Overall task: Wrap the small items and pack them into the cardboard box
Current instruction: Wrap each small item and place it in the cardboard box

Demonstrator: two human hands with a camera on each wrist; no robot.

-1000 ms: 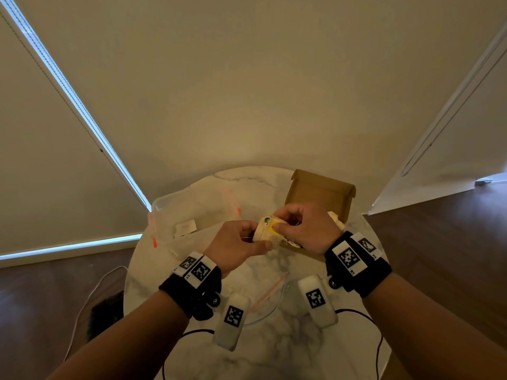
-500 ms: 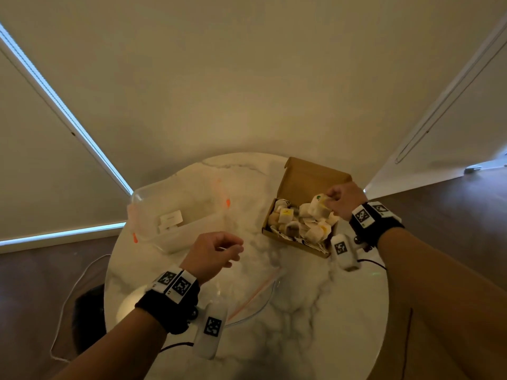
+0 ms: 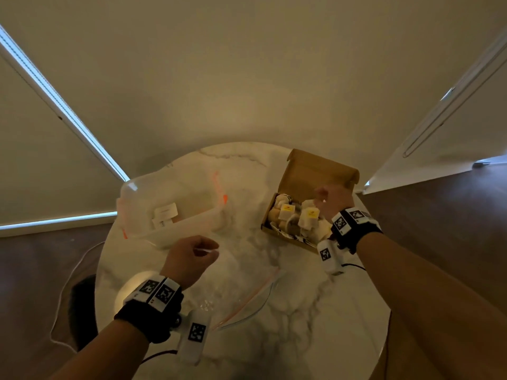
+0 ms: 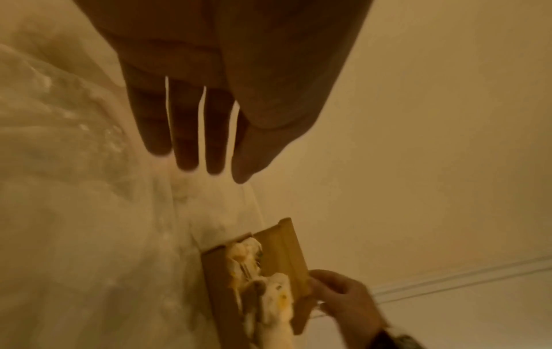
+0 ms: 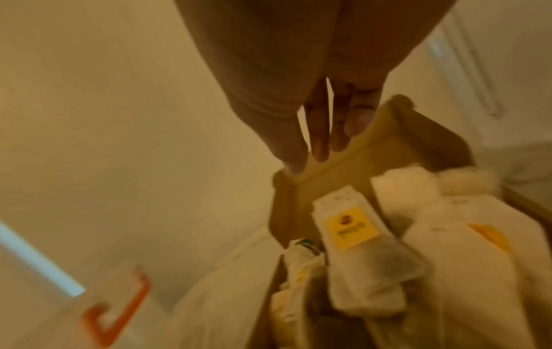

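Both wrist views are blurred and dim, so I can't read the labels on the wrapped items (image 3: 297,219) or count them. My right wrist and its camera cover the cardboard box's (image 3: 277,216) near right corner in the head view.

The box sits on the right side of the round marble table (image 3: 288,311), long axis running from near-right to far-left of me, lid flap (image 3: 321,170) standing open on the far side. Wrapped items fill it, some with yellow labels, piled above the rim.

My right hand (image 3: 333,200) hovers over the box's far right end, fingers loosely extended in the wrist view, holding nothing I can see. My left hand (image 3: 189,260) hangs above the table centre, fingers straight and close together in the wrist view, empty.

A clear plastic bin with orange clips (image 3: 170,212) sits left of the box, well apart. A clear zip bag (image 3: 247,300) lies flat near me, between my arms. A cable (image 3: 63,297) trails on the floor at left.
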